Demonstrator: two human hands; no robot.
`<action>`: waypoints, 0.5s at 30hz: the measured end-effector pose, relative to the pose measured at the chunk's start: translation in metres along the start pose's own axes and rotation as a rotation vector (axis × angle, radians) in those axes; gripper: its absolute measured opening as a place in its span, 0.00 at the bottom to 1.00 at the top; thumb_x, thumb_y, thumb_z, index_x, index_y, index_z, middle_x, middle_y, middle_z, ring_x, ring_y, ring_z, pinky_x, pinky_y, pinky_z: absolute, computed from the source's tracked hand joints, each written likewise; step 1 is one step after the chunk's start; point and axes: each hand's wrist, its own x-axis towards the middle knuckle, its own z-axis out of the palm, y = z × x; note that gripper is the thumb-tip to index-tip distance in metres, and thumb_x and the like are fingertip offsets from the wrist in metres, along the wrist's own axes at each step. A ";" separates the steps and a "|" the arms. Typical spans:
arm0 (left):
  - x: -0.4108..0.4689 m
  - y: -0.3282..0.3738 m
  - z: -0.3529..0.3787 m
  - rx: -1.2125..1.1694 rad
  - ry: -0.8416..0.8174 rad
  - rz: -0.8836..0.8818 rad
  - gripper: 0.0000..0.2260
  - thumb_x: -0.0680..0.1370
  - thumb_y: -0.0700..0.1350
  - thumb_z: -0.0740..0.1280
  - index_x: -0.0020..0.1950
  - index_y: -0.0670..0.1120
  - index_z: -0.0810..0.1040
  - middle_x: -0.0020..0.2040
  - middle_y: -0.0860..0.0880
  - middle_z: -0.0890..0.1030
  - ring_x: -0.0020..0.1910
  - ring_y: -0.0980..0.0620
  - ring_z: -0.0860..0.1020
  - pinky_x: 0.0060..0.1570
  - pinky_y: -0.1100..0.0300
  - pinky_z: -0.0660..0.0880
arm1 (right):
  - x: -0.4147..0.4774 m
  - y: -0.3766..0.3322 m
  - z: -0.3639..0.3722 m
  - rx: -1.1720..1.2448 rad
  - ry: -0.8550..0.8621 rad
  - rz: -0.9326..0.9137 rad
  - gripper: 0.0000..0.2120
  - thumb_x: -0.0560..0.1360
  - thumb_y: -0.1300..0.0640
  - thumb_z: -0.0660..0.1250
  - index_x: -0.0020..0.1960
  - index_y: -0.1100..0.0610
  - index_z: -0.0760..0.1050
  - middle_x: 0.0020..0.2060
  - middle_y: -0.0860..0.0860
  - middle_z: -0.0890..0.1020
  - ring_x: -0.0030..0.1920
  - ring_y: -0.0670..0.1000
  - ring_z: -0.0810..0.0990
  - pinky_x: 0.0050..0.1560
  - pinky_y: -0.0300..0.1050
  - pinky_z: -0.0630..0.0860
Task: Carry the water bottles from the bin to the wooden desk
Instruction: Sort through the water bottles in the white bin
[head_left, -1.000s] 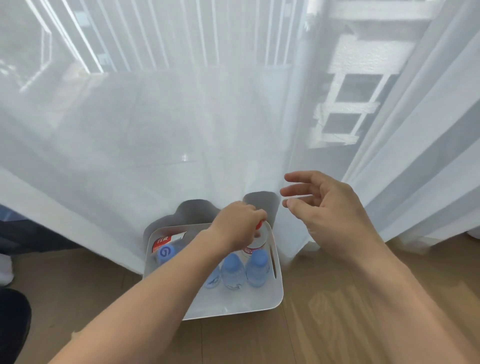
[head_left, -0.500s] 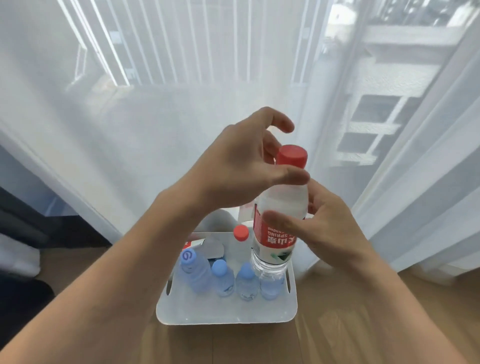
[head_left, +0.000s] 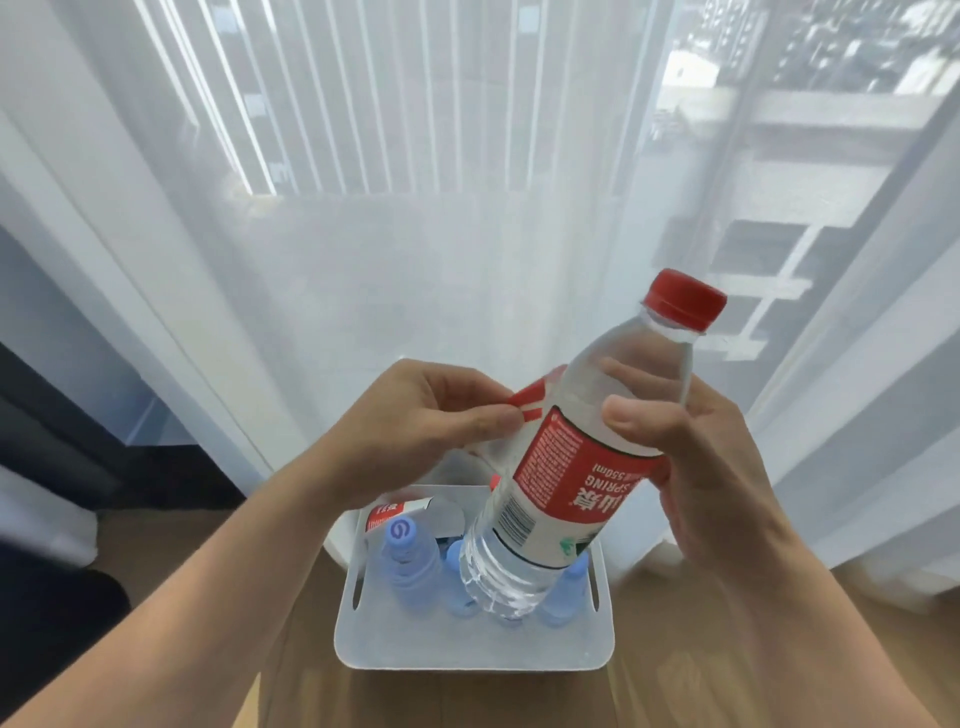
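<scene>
My right hand (head_left: 696, 457) is wrapped around the body of a clear water bottle with a red cap and red label (head_left: 561, 483). It hangs tilted, cap up to the right, above the white bin (head_left: 467, 649) on the floor. My left hand (head_left: 410, 421) pinches the red cap of a second clear bottle (head_left: 527, 405) just behind the first; most of its body is hidden. Several small blue-capped bottles (head_left: 402, 540) stand in the bin.
A sheer white curtain (head_left: 363, 260) hangs right behind the bin, over a window. The floor is light wood (head_left: 675, 691). A red-and-white labelled item (head_left: 395, 512) lies at the bin's back left. Dark furniture (head_left: 47, 441) sits at the left edge.
The first bottle passed from my left hand to my right, which now holds it alone, tilted right. My left hand let go of its cap and closed on a second red cap.
</scene>
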 end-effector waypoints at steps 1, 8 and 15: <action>0.000 -0.003 -0.001 -0.031 0.043 -0.022 0.03 0.71 0.40 0.70 0.41 0.45 0.84 0.34 0.52 0.85 0.35 0.56 0.82 0.37 0.66 0.77 | -0.001 -0.002 0.003 -0.003 -0.008 -0.020 0.18 0.56 0.47 0.70 0.46 0.47 0.82 0.43 0.47 0.86 0.45 0.49 0.85 0.40 0.40 0.80; 0.002 -0.018 -0.006 -0.070 0.139 -0.168 0.08 0.68 0.46 0.72 0.45 0.43 0.85 0.41 0.46 0.85 0.40 0.52 0.80 0.48 0.53 0.76 | -0.005 -0.011 0.027 -0.050 -0.155 -0.044 0.18 0.54 0.51 0.75 0.45 0.45 0.84 0.43 0.46 0.87 0.47 0.48 0.85 0.44 0.38 0.80; -0.018 0.010 -0.038 -0.156 0.239 0.156 0.10 0.62 0.41 0.74 0.41 0.50 0.84 0.36 0.52 0.84 0.37 0.57 0.78 0.34 0.69 0.73 | 0.000 -0.013 0.032 -0.001 0.001 -0.039 0.16 0.56 0.49 0.74 0.44 0.50 0.84 0.39 0.49 0.87 0.42 0.50 0.86 0.40 0.36 0.79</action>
